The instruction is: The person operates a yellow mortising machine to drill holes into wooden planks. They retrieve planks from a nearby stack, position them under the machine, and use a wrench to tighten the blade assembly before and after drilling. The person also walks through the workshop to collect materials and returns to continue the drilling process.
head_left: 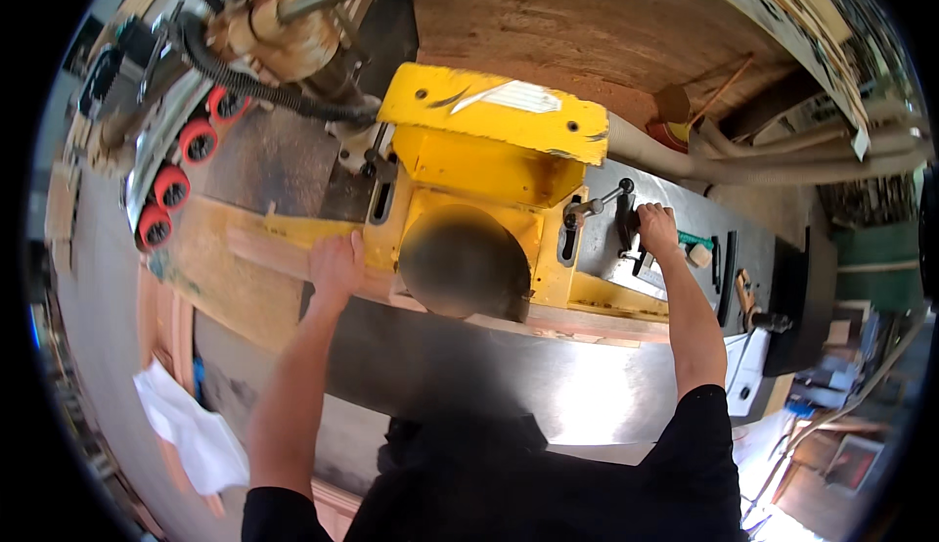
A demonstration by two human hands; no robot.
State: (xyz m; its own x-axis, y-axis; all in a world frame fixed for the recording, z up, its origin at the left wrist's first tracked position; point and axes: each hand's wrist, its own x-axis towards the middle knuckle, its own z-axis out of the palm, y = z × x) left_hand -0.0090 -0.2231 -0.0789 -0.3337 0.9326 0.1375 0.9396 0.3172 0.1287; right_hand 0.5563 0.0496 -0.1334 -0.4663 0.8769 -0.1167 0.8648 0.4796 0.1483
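1 long, pinkish wooden board [266,252] lies left of the frame's middle. It's likely stiff, best held near its left end. The left hand [336,266] touches it; the right hand [659,226] is by a black metal handle [624,217]. I can't tell if fingers grip.

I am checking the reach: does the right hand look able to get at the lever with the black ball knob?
Probably yes: the ball-knob lever sits just left of the right hand, with its knob uncovered; a dark upright handle stands partly between them.
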